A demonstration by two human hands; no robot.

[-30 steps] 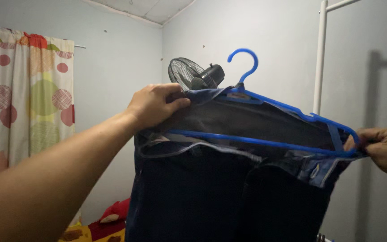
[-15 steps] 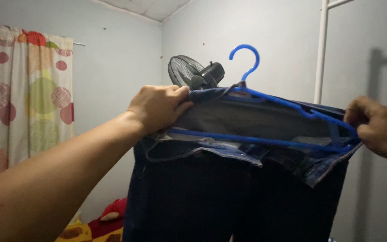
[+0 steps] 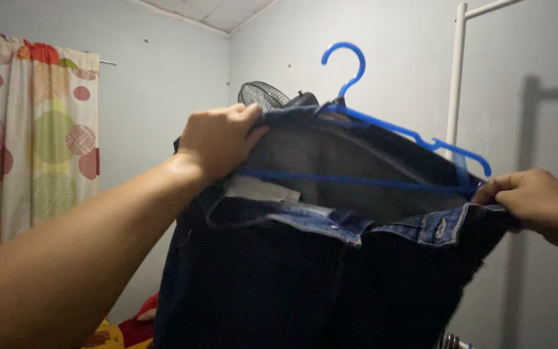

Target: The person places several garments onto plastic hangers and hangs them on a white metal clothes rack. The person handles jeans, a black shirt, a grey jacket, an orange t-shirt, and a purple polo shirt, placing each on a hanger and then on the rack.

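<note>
A pair of dark blue jeans (image 3: 279,284) fills the lower middle of the view, held up in the air in front of a pale blue-grey wall (image 3: 163,97), with nothing beneath them to rest on; the legs hang straight down and run out of the bottom of the picture. The waistband is spread wide open, so the grey inner lining shows, and the near edge with its button and zip fly sags forward. A patterned curtain (image 3: 33,129) with large red, green and pink circles hangs along the left edge of the room, and a white rack pole (image 3: 454,77) stands upright near the right. A blue plastic hanger (image 3: 389,129) sits inside the open waistband, its lower bar crossing the lining and its hook rising above the jeans. The left hand (image 3: 217,139) is closed over the far left of the waistband, fingers clamped on the denim. The right hand (image 3: 537,203) pinches the right end of the waistband, just below the hanger's right tip, fingers shut on the cloth. A black fan (image 3: 263,95) peeks out behind the jeans' upper edge. A red and yellow cloth (image 3: 127,329) lies low at the left.
</note>
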